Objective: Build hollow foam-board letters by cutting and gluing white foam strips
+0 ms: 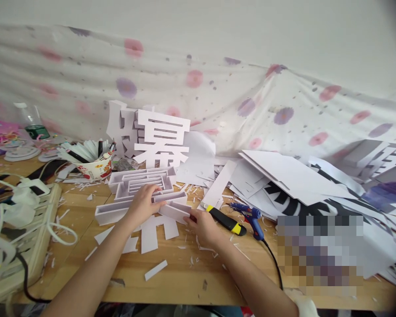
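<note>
A white foam-board character with upright strip walls lies in front of me on the wooden table. My left hand rests on its middle, thumb and fingers closed on one of the walls. To its right, my right hand pinches the end of a white foam-board strip, which stands on edge along the character's lower right part. Beside my right hand lies a yellow and black utility knife. A blue hot glue gun is just beyond the knife, its black cord running toward the table's front edge.
Behind stand finished white characters. A paper bowl of white strips and markers sits at back left, near a power strip with plugs and cables. White sheets pile up at right. Foam scraps litter the table.
</note>
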Demonstrator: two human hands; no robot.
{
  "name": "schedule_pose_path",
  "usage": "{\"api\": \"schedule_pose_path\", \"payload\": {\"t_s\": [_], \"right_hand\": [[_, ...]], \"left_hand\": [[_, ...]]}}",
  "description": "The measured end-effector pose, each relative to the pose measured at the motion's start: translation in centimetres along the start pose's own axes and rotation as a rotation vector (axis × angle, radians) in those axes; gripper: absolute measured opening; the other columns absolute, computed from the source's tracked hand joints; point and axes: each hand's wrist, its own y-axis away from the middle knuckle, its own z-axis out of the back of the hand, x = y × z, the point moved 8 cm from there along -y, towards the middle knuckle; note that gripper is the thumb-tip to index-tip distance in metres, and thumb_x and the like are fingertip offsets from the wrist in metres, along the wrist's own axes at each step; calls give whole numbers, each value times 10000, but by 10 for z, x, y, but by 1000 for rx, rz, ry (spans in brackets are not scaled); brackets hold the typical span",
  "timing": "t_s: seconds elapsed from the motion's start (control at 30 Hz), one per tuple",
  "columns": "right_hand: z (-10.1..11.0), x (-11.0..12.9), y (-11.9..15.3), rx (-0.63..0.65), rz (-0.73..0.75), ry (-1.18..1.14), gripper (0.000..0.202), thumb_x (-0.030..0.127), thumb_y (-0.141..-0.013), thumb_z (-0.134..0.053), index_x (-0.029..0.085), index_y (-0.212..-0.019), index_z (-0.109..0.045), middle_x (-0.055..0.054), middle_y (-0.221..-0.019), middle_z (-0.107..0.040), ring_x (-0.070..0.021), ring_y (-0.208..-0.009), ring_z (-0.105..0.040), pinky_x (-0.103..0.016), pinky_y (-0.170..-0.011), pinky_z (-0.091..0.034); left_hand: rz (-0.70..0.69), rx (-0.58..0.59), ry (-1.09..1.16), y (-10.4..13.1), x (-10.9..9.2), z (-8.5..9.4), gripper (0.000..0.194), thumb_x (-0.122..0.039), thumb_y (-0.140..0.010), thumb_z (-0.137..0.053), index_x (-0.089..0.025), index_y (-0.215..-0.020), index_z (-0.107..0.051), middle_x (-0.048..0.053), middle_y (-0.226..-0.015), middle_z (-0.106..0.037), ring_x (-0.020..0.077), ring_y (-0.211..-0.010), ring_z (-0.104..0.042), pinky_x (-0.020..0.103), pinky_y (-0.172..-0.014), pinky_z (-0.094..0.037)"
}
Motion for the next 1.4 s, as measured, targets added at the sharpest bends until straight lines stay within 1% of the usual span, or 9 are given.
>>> {"api": "schedule_pose_path", "payload": {"t_s": [0.17,0.33,0.43,0.53,0.63,0.77,0.93,1.23,1.4], "right_hand": [[0,-3,-3,48,18,-20,213,237,-830,-498,169,-653,-595,37,-551,-500,-87,-514,-398,-196,-486,-269],[3,1,-3,114,118,-40,255,215,-847,-480,177,-601,-536,33,-555,-523,-88,-516,-422,-197,-501,-286],[4,2,-2,79,140,-30,269,215,-859,-467,177,-595,-507,30,-560,-506,-90,-520,-417,-202,-506,-284],[4,2,-2,22,162,-13,297,210,-866,-457,177,-570,-465,31,-554,-470,-91,-524,-398,-210,-512,-274],[3,3,-1,-8,185,-8,313,212,-869,-455,178,-559,-433,36,-549,-440,-88,-523,-381,-213,-516,-266],[1,3,2,-19,214,-4,311,223,-874,-456,180,-566,-427,41,-544,-420,-88,-514,-372,-213,-503,-255],[-2,5,4,-8,266,10,297,235,-888,-451,182,-596,-453,27,-571,-462,-100,-540,-397,-219,-525,-281],[1,13,0,71,390,15,267,193,-893,-439,183,-629,-478,1,-624,-520,-123,-598,-444,-233,-571,-311],[3,15,-2,113,427,14,265,195,-900,-432,180,-641,-490,4,-627,-530,-119,-601,-454,-225,-572,-315]], "left_hand": [[9,30,-87,-1,6,-7,305,-337,-702,-678,-209,-957,-568,61,-1014,-579,254,-973,-539,396,-845,-425],[-9,77,-76,2,6,-8,318,-390,-731,-651,-223,-987,-565,57,-1036,-554,259,-1004,-513,404,-869,-407],[-1,141,-39,4,5,-8,365,-396,-717,-664,-235,-1030,-569,56,-1078,-520,257,-1029,-493,397,-875,-406],[8,183,-18,4,5,-7,330,-311,-716,-657,-246,-1032,-586,40,-1046,-508,242,-1043,-485,384,-907,-394],[4,215,10,4,6,-7,309,-221,-721,-605,-256,-1027,-589,28,-1044,-499,227,-1058,-482,372,-935,-386],[36,229,3,5,7,-7,328,-175,-708,-566,-248,-1027,-582,30,-1063,-496,229,-1084,-470,374,-953,-376],[73,259,-1,4,4,-9,359,-139,-681,-550,-235,-1026,-574,36,-1078,-495,236,-1093,-466,378,-948,-378],[64,241,5,3,2,-11,385,-88,-646,-528,-214,-1008,-566,45,-1080,-517,240,-1088,-473,391,-965,-363],[64,234,0,2,3,-11,396,-76,-644,-513,-213,-1012,-563,42,-1075,-519,234,-1083,-477,379,-950,-379]]}}
